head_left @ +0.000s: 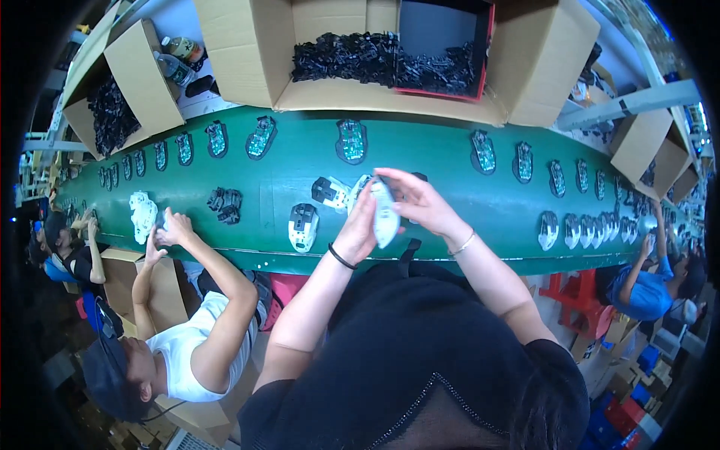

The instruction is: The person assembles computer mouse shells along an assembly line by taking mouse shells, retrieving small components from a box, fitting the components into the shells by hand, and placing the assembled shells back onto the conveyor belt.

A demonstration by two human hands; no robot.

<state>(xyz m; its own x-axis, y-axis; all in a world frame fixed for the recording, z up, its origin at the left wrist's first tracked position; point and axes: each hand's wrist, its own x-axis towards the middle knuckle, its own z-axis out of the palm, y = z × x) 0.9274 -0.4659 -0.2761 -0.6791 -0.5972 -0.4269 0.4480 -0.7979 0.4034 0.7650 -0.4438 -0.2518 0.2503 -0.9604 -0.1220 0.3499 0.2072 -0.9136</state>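
Note:
My left hand (358,226) holds a white computer mouse shell (386,219) tilted up over the green table. From the other side my right hand (426,204) grips the same shell, its fingers bent over the top end. Just left of my hands lie a white and black mouse shell (303,227) and another black-topped one (328,193). More white parts (360,186) are partly hidden behind my left hand. A dark piece (419,178) shows behind my right fingers. Beyond my hands, a mouse base with a green circuit board (351,141) rests on the table.
Mouse bases with circuit boards (484,152) line the long green table (442,142). Several white shells (549,230) stand at right. A cardboard box (330,94) of small black parts is at the far edge. Co-workers sit left (199,337) and right (645,289); black parts (225,205) lie at left.

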